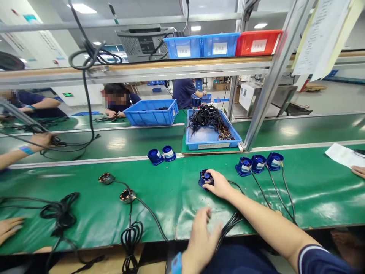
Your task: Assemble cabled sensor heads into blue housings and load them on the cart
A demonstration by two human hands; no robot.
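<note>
My right hand (219, 184) has its fingers wrapped round a round dark-blue motor housing (205, 177) on the green mat, its opening facing me. A black cable (235, 185) runs behind my right arm, and a looped bundle of cable (229, 227) hangs by the edge. Nearer to me, my left hand (202, 234), slightly blurred, is raised with fingers apart and nothing visible in it. Two copper-wound stators (106, 178) with black cables lie to the left. Two blue housings (155, 156) stand behind, and three cabled blue housings (259, 163) stand to the right.
A blue tray (213, 145) of black cables and copper-coloured parts sits at the back, beside a metal post (273, 83). A blue crate (152, 114) stands across the bench. Co-workers' hands (41, 141) are at the left, another (358, 171) at the right. A cable (87, 95) hangs from above.
</note>
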